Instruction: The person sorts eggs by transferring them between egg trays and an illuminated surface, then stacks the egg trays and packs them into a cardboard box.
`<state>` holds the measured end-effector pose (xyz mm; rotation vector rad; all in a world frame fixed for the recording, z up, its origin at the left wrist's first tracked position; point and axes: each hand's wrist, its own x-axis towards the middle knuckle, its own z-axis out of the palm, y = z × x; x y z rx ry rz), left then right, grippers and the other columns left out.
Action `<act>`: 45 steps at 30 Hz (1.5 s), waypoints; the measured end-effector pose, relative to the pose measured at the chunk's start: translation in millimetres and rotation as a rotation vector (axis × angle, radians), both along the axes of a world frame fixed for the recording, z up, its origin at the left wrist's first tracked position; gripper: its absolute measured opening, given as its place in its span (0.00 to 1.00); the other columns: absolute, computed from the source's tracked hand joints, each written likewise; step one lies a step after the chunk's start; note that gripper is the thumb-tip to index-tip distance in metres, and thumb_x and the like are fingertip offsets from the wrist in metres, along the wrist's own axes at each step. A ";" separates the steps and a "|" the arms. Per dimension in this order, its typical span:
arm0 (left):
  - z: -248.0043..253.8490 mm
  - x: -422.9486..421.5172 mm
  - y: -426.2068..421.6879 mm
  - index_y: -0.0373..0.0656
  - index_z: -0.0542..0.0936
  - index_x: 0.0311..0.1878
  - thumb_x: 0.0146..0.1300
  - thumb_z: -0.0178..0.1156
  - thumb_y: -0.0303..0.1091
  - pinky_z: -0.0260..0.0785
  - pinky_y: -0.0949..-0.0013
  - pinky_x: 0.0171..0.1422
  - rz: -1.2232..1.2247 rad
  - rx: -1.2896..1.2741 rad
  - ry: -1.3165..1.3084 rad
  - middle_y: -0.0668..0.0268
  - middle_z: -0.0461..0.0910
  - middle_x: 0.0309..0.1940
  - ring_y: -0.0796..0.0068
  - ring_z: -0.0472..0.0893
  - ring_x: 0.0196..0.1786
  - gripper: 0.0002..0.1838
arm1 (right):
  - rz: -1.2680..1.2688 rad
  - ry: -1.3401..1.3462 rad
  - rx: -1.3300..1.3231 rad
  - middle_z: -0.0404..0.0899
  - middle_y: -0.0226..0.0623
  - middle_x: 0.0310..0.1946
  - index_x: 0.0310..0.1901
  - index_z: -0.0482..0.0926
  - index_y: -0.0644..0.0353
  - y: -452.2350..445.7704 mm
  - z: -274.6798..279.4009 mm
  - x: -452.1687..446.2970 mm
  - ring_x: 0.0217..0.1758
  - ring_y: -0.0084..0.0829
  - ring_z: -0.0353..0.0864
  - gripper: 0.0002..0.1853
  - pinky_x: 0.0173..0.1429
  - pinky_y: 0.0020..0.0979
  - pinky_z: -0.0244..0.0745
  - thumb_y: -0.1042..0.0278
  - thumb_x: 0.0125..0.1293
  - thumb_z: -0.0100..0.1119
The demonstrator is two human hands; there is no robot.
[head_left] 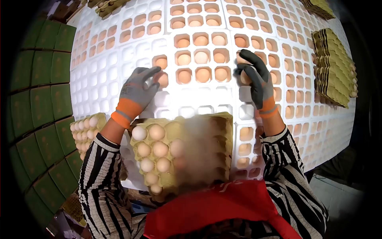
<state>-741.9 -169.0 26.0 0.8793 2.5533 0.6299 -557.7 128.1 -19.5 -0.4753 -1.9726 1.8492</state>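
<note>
Many eggs (201,57) | trays (171,98), carton (172,131) partial | right hand (257,75) holds some, left hand (140,88) near

Seen from above, two gloved hands place eggs among white foam trays with square pockets. The left hand (140,88) touches an egg (162,79) in a pocket; the right hand (256,77) curls over eggs (246,78) to the right. Nearest the body, a yellowish pulp carton (229,139) is partly filled with eggs, its right half hazy. Green boxes (41,107) line the left side; stacked pulp cartons (332,67) stand at right.
</note>
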 end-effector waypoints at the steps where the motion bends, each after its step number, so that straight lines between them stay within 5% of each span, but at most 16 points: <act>1: -3.7 -4.8 -0.4 0.52 0.81 0.61 0.63 0.64 0.38 0.75 0.61 0.59 0.028 0.080 0.011 0.56 0.78 0.56 0.57 0.82 0.52 0.22 | -0.031 -0.036 -0.006 0.80 0.41 0.55 0.60 0.78 0.64 -0.4 -6.9 2.4 0.48 0.29 0.83 0.18 0.53 0.30 0.78 0.75 0.69 0.53; 2: -9.8 -12.0 2.3 0.49 0.80 0.63 0.64 0.63 0.34 0.72 0.64 0.62 0.096 0.246 -0.069 0.55 0.77 0.56 0.60 0.81 0.55 0.22 | -0.022 0.031 0.148 0.78 0.43 0.60 0.60 0.78 0.61 -5.3 -13.7 3.8 0.57 0.36 0.81 0.19 0.62 0.35 0.76 0.77 0.68 0.55; 4: -20.2 -29.4 16.6 0.48 0.78 0.64 0.67 0.59 0.30 0.69 0.66 0.66 0.044 0.544 0.018 0.55 0.76 0.57 0.62 0.78 0.59 0.21 | 0.126 0.053 1.016 0.78 0.44 0.60 0.60 0.78 0.59 5.3 -29.0 4.5 0.63 0.45 0.77 0.20 0.68 0.42 0.71 0.77 0.66 0.56; 5: -28.3 -38.7 25.7 0.44 0.77 0.65 0.68 0.58 0.28 0.67 0.66 0.68 0.052 0.598 -0.005 0.58 0.76 0.60 0.66 0.77 0.61 0.21 | 0.150 0.032 1.075 0.78 0.45 0.60 0.59 0.79 0.58 0.3 -29.2 6.3 0.65 0.51 0.73 0.20 0.72 0.47 0.67 0.77 0.65 0.57; 7: -47.6 -57.3 44.9 0.43 0.76 0.66 0.69 0.56 0.26 0.63 0.64 0.74 0.013 0.593 0.061 0.61 0.75 0.65 0.65 0.73 0.68 0.22 | 0.099 0.024 0.938 0.78 0.45 0.59 0.58 0.79 0.58 -2.7 -21.6 4.6 0.65 0.50 0.74 0.20 0.71 0.46 0.68 0.77 0.64 0.57; 10: -80.0 -73.2 44.4 0.52 0.77 0.66 0.69 0.56 0.37 0.58 0.56 0.77 -0.233 0.167 0.417 0.61 0.72 0.69 0.52 0.72 0.68 0.22 | -0.005 -0.004 0.654 0.80 0.43 0.58 0.59 0.79 0.62 -5.7 -16.0 17.4 0.63 0.44 0.78 0.18 0.67 0.41 0.73 0.77 0.67 0.59; 12: -39.8 -58.7 39.3 0.50 0.76 0.68 0.71 0.59 0.43 0.62 0.58 0.75 -0.136 0.235 0.291 0.60 0.77 0.66 0.58 0.74 0.69 0.24 | -0.052 -0.041 0.428 0.82 0.40 0.57 0.60 0.78 0.63 -12.1 10.2 31.5 0.62 0.35 0.79 0.18 0.66 0.36 0.73 0.78 0.69 0.57; 17: 65.8 10.3 -57.9 0.37 0.79 0.63 0.72 0.61 0.32 0.72 0.70 0.64 0.136 0.523 -0.056 0.60 0.83 0.58 0.75 0.81 0.59 0.19 | -0.021 -0.117 0.283 0.83 0.35 0.48 0.60 0.79 0.64 -42.2 62.6 81.5 0.50 0.26 0.82 0.19 0.58 0.28 0.76 0.80 0.67 0.59; 21: 115.5 131.6 -147.9 0.36 0.79 0.61 0.63 0.65 0.27 0.67 0.65 0.70 0.081 0.327 -0.186 0.61 0.79 0.57 0.68 0.77 0.62 0.22 | 0.235 -0.091 0.206 0.83 0.34 0.42 0.56 0.81 0.60 -118.0 95.7 120.2 0.41 0.24 0.83 0.18 0.49 0.27 0.78 0.78 0.64 0.65; 26: 115.5 261.8 -211.2 0.45 0.77 0.64 0.47 0.79 0.33 0.68 0.56 0.68 -0.054 0.162 -0.076 0.57 0.76 0.57 0.55 0.75 0.62 0.37 | 0.506 -0.083 0.582 0.82 0.40 0.48 0.54 0.83 0.52 -192.3 119.8 136.3 0.46 0.42 0.82 0.18 0.49 0.38 0.80 0.69 0.60 0.69; 32: 74.8 317.6 -220.9 0.46 0.78 0.60 0.52 0.73 0.37 0.70 0.55 0.60 -0.198 -0.151 0.240 0.56 0.77 0.53 0.54 0.77 0.55 0.29 | 0.553 0.172 0.958 0.81 0.34 0.48 0.51 0.82 0.52 -252.1 118.2 140.8 0.53 0.39 0.80 0.14 0.53 0.40 0.77 0.63 0.65 0.61; 35: 61.8 316.5 -218.4 0.44 0.79 0.53 0.53 0.71 0.36 0.71 0.55 0.58 -0.190 -0.201 0.261 0.57 0.79 0.51 0.54 0.79 0.52 0.23 | 0.441 0.028 0.996 0.79 0.35 0.51 0.55 0.79 0.51 -263.9 98.2 116.7 0.54 0.41 0.78 0.17 0.55 0.43 0.76 0.60 0.65 0.62; 38: 54.6 313.2 -232.4 0.44 0.79 0.52 0.55 0.70 0.37 0.73 0.55 0.56 -0.078 0.140 0.237 0.57 0.79 0.51 0.51 0.79 0.50 0.22 | 0.493 -0.138 1.142 0.77 0.38 0.54 0.59 0.76 0.51 -271.9 101.7 102.2 0.54 0.42 0.78 0.22 0.56 0.43 0.75 0.59 0.64 0.63; 40: 51.8 312.7 -238.7 0.42 0.78 0.51 0.58 0.67 0.29 0.74 0.61 0.56 0.218 0.536 -0.150 0.60 0.79 0.50 0.59 0.81 0.50 0.17 | 0.558 -0.250 1.240 0.77 0.38 0.54 0.60 0.77 0.49 -271.5 93.5 89.2 0.52 0.40 0.79 0.23 0.57 0.39 0.76 0.59 0.63 0.62; 42: 67.2 315.6 -239.0 0.41 0.78 0.51 0.59 0.65 0.25 0.74 0.64 0.58 0.671 0.940 -0.759 0.62 0.78 0.50 0.66 0.80 0.51 0.16 | 0.525 -0.220 0.721 0.78 0.36 0.51 0.61 0.76 0.52 -258.8 101.0 98.2 0.50 0.36 0.79 0.22 0.57 0.36 0.76 0.60 0.66 0.58; 45: 69.8 311.0 -233.6 0.41 0.77 0.54 0.63 0.63 0.28 0.78 0.64 0.55 0.534 0.834 -0.518 0.63 0.78 0.50 0.70 0.79 0.52 0.16 | 0.496 -0.104 -0.433 0.79 0.31 0.46 0.58 0.76 0.59 -237.0 97.0 101.3 0.47 0.31 0.80 0.20 0.55 0.35 0.77 0.64 0.65 0.57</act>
